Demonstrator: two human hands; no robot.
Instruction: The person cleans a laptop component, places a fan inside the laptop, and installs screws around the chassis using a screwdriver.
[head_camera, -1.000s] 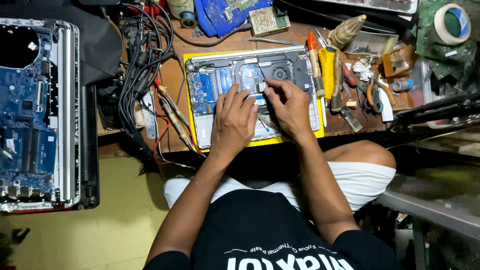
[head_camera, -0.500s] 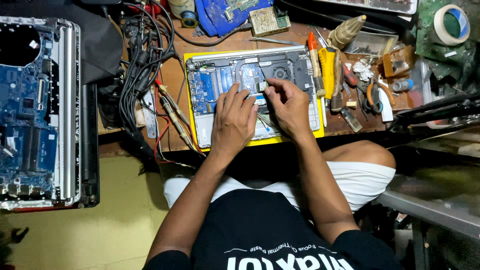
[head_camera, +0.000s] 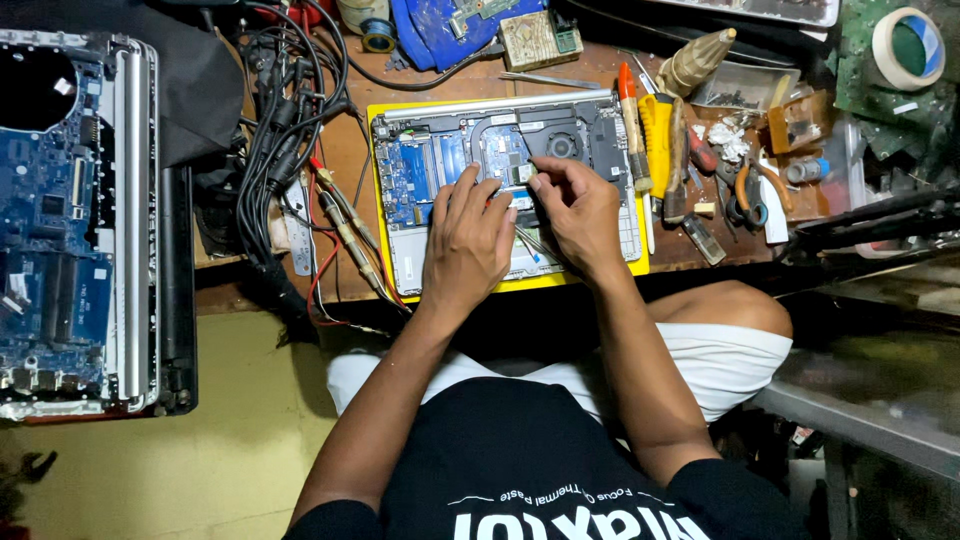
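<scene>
An opened laptop base (head_camera: 420, 170) with a blue circuit board and a black fan lies on a yellow mat (head_camera: 640, 266) on the wooden bench. My left hand (head_camera: 467, 240) rests flat on its middle, fingers spread and pointing away from me. Beside it, my right hand (head_camera: 578, 205) has its fingertips pinched together at a small part near the board's centre. What the fingers pinch is too small to make out. Both forearms reach up from my lap.
A second opened laptop (head_camera: 70, 220) lies at the far left. A tangle of black and red cables (head_camera: 290, 130) sits left of the mat. Screwdrivers (head_camera: 630, 120), pliers (head_camera: 750, 195) and small parts lie to the right. A tape roll (head_camera: 905, 45) is at the top right.
</scene>
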